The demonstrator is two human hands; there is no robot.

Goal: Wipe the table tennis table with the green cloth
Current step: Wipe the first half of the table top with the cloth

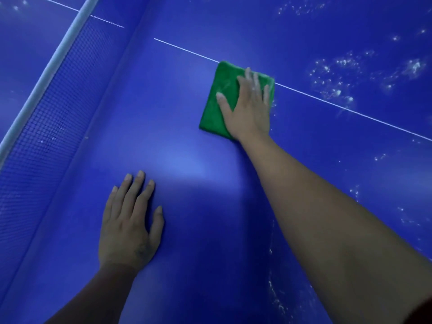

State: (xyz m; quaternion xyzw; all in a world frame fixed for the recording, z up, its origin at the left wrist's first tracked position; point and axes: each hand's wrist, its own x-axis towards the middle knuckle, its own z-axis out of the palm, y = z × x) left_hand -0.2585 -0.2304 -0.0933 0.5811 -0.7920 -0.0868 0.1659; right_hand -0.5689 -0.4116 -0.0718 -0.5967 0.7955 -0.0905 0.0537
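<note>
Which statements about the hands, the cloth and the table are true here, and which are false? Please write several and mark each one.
1. The right hand presses flat on the cloth. True.
2. The left hand holds a second cloth. False: it rests flat on the bare table and holds nothing.
3. The cloth covers part of the white line. True.
4. Most white specks lie to the left of the cloth. False: most lie to its right.
5. The net stands to the right of the right hand. False: it stands at the far left, beyond the left hand.
</note>
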